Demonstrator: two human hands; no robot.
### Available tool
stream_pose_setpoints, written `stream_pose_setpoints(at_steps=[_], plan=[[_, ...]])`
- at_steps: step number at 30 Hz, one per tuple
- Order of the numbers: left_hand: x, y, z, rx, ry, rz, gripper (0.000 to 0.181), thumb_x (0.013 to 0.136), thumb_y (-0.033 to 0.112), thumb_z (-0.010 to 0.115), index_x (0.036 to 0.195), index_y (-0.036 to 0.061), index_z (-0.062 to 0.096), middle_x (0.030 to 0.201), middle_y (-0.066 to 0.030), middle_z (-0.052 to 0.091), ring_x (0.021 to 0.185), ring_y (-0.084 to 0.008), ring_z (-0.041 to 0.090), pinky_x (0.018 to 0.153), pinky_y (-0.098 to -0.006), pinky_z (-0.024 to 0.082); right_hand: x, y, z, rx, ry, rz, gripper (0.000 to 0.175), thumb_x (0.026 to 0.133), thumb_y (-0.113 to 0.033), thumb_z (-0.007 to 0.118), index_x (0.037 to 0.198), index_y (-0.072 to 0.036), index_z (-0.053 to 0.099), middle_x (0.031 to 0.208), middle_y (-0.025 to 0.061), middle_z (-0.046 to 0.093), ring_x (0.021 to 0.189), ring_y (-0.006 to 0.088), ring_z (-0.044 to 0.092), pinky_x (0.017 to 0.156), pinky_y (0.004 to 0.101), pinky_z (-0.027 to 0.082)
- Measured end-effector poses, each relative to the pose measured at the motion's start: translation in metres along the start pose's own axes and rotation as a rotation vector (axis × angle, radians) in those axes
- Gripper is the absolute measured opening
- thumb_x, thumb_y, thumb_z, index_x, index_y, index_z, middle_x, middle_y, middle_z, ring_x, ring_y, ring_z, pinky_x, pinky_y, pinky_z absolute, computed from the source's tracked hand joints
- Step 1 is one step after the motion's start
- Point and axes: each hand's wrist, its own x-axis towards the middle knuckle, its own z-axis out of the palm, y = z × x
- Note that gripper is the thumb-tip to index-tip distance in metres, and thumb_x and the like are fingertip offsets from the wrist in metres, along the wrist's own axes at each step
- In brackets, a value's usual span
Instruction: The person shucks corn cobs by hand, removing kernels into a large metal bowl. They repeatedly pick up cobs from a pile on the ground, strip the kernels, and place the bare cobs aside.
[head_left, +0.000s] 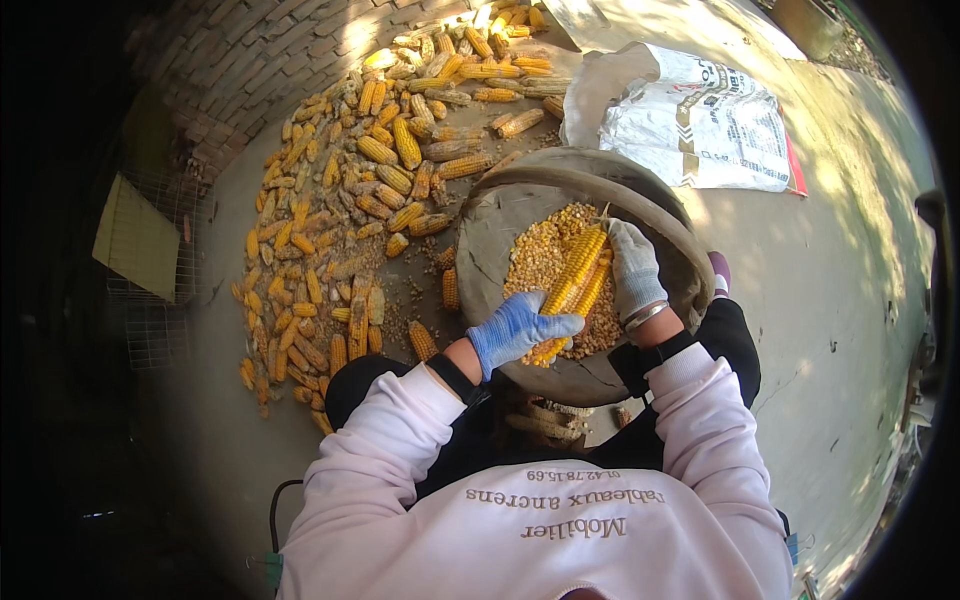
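My left hand (521, 328), in a blue knit glove, is closed around the lower part of a yellow ear of corn (574, 271), with its thumb across the kernels. The ear shows a gap between its kernel rows. My right hand (634, 262), in a grey-white glove, is against the upper right side of the ear; its fingertips are partly hidden. Both hands are above a round, handled basket (486, 247) with a grey-brown surface. Loose corn kernels (541, 244) lie inside it, beneath the ear.
Many corn cobs (377, 150) and scattered kernels cover the concrete floor ahead and to the left. A printed white woven sack (731, 124) lies beyond the basket to the right. Bare cobs (546, 424) lie between my legs. A brick wall (247, 67) and wire mesh (154, 330) stand at the left.
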Motion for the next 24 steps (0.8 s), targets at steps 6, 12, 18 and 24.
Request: stream_pose_setpoints(at_steps=[6,12,18,24], plan=[[0.009,-0.011,0.004,0.073,0.109,0.071,0.046,0.075,0.034,0.074,0.102,-0.0009,0.059,0.084,-0.0058,0.062,0.072,-0.0119,0.059,0.066,-0.0254,0.049,0.005,0.000,0.006,0.023,0.048,0.021,0.026,0.095,-0.025,0.048,0.101,-0.002,0.059,0.086,-0.0004,0.058,0.077,0.0079,0.050,0.070,0.0224,0.042],[0.013,-0.016,0.005,0.428,0.275,0.034,0.056,0.073,0.037,0.075,0.108,-0.0021,0.055,0.089,-0.0059,0.062,0.077,-0.0088,0.057,0.070,-0.0249,0.048,-0.005,-0.010,0.020,0.267,0.084,0.157,0.023,0.093,-0.025,0.050,0.102,-0.006,0.060,0.087,-0.0011,0.059,0.077,0.0101,0.053,0.071,0.0239,0.044],[0.019,-0.022,0.011,0.316,0.286,0.103,0.054,0.073,0.040,0.073,0.104,-0.0015,0.058,0.088,-0.0098,0.064,0.079,-0.0146,0.061,0.072,-0.0280,0.049,-0.001,-0.012,0.019,0.453,0.066,0.218,0.022,0.091,-0.023,0.051,0.103,-0.007,0.060,0.092,0.0000,0.061,0.083,0.0119,0.056,0.073,0.0266,0.046],[0.016,-0.020,0.015,0.016,0.186,0.164,0.045,0.076,0.029,0.074,0.106,-0.0007,0.058,0.090,-0.0048,0.063,0.080,-0.0103,0.058,0.073,-0.0256,0.048,-0.003,-0.006,0.013,0.431,0.023,0.190,0.024,0.093,-0.023,0.050,0.107,-0.007,0.059,0.097,0.0006,0.061,0.087,0.0119,0.056,0.079,0.0261,0.046]])
